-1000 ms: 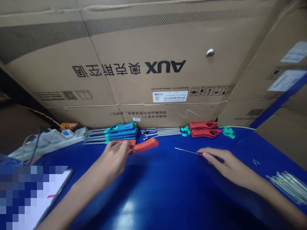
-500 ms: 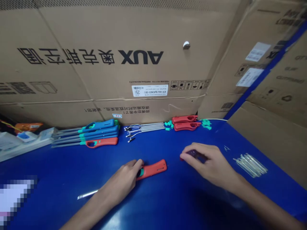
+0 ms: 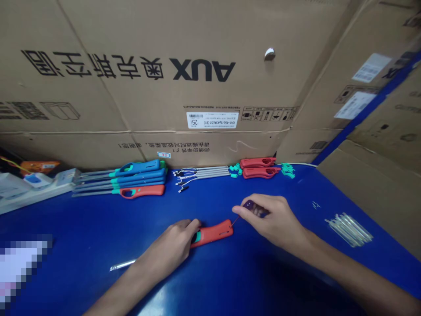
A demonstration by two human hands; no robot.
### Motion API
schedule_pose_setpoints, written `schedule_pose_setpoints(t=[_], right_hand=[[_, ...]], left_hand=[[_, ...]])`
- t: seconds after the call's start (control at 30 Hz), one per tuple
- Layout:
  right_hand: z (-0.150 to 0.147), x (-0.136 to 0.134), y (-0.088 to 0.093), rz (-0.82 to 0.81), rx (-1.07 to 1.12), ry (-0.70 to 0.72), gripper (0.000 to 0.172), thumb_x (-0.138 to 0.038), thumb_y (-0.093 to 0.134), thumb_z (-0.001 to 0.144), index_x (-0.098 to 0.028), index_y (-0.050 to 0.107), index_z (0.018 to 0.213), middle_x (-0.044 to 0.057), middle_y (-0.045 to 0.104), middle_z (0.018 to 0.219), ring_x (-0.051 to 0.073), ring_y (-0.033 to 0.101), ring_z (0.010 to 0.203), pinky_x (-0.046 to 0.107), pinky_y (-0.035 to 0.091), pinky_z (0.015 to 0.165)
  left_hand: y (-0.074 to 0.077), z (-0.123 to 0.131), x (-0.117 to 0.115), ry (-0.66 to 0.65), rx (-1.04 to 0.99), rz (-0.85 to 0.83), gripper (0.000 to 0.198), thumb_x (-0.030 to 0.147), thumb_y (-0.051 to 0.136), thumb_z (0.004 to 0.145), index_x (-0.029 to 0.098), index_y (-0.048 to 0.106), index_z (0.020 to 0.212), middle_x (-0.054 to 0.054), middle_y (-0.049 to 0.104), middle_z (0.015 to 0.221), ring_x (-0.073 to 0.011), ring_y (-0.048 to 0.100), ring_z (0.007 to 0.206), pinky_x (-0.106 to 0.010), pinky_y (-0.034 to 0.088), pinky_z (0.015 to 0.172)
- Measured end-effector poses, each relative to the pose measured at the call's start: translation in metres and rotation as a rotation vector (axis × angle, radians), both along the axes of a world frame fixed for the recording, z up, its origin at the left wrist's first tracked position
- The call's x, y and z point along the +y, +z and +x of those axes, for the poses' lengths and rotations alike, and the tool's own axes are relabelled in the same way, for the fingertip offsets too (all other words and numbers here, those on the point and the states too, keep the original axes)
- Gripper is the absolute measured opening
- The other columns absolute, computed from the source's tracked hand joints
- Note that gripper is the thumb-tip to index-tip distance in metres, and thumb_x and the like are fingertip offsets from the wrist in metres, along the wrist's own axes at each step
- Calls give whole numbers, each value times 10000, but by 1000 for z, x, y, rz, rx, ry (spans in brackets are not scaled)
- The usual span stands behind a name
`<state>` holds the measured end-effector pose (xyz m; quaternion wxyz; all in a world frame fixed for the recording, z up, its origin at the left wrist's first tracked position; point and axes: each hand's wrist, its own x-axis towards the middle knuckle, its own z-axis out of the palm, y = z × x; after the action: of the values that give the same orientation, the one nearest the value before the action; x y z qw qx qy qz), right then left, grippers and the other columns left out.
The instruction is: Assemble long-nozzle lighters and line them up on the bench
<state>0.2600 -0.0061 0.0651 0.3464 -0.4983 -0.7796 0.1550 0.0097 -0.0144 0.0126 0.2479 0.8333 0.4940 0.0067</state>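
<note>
My left hand (image 3: 180,239) is closed around the trigger end of a red gas lighter (image 3: 215,233) lying on the blue table. The lighter's metal tube (image 3: 122,265) pokes out past my left forearm, and a bit of green shows by my fingers. In my right hand (image 3: 268,216) is a screwdriver (image 3: 249,205) with a dark purple handle, partly hidden by my fingers. Its thin shaft slants down to the free end of the red handle, at or very near a small hole there.
Along the back lie assembled lighters (image 3: 141,175), metal tubes with wires (image 3: 210,172), red lighter shells (image 3: 259,172) and small green parts (image 3: 288,170). Clear tubes (image 3: 350,229) lie at the right. A power strip (image 3: 64,182) is at the left; cardboard walls (image 3: 158,109) enclose the table.
My right hand has moved left and turned, bringing the screwdriver tip to the end of the lighter's handle. My left hand still holds the lighter. The view has shifted slightly.
</note>
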Motion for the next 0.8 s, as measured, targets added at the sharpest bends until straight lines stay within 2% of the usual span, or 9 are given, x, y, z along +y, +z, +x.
schedule_pose_setpoints(t=[0.17,0.33,0.43,0.53,0.57,0.63,0.67,0.73,0.8], right_hand=[[-2,2,0,9,-37,-26,355,-419,607,881,-178,597,621,-56,408,510,82,319,485,219,303,446],[-6,-2,3,67,-171,7,372,-422,606,887,-186,559,603,-48,481,514,75,382,464,210,326,462],[-13,-8,8,149,-380,39,412,-445,571,908,-189,535,586,-36,485,481,85,398,414,242,292,436],[-16,-14,14,207,-661,79,359,-348,503,951,-179,585,645,16,551,525,130,483,428,280,279,433],[-15,-15,16,205,-717,107,305,-290,485,954,-171,615,705,41,595,585,152,539,479,283,315,454],[-11,-17,19,174,-740,229,192,-159,457,925,-154,649,935,98,683,820,207,651,716,293,435,579],[-8,-17,20,162,-719,317,260,-100,441,893,-153,623,1072,119,690,970,231,661,879,310,475,681],[-6,-15,24,140,-667,474,469,-33,413,833,-171,517,1268,127,634,1205,245,590,1127,342,479,846],[-9,-11,28,90,-667,478,462,-71,423,855,-169,478,1303,134,634,1204,254,602,1109,349,485,831]], left_hand=[[-1,-3,0,-17,-29,12,325,51,326,914,215,564,1060,-60,637,960,-181,617,848,-269,441,753],[-4,-2,-1,-13,-14,22,358,24,344,888,210,570,1094,-65,644,988,-182,619,871,-268,442,769],[-5,-1,0,-10,-7,31,359,22,352,884,202,581,1094,-70,645,961,-184,621,846,-270,444,761],[-4,0,0,8,-6,21,360,27,351,883,208,590,1084,-69,647,943,-185,623,826,-270,444,744],[-3,0,0,11,-10,12,361,28,352,882,212,590,1082,-67,648,948,-184,624,832,-268,443,746],[-1,1,-1,11,-10,-7,358,28,355,878,219,589,1071,-62,648,956,-178,622,844,-261,442,752],[0,1,-1,12,-6,-12,355,28,357,875,220,589,1063,-60,646,953,-175,620,841,-258,442,752],[1,2,-2,9,6,-11,346,29,356,871,215,590,1045,-59,637,936,-172,616,822,-258,446,747],[1,2,-2,5,10,7,347,25,351,866,208,592,1037,-61,628,916,-176,612,813,-263,448,747]])
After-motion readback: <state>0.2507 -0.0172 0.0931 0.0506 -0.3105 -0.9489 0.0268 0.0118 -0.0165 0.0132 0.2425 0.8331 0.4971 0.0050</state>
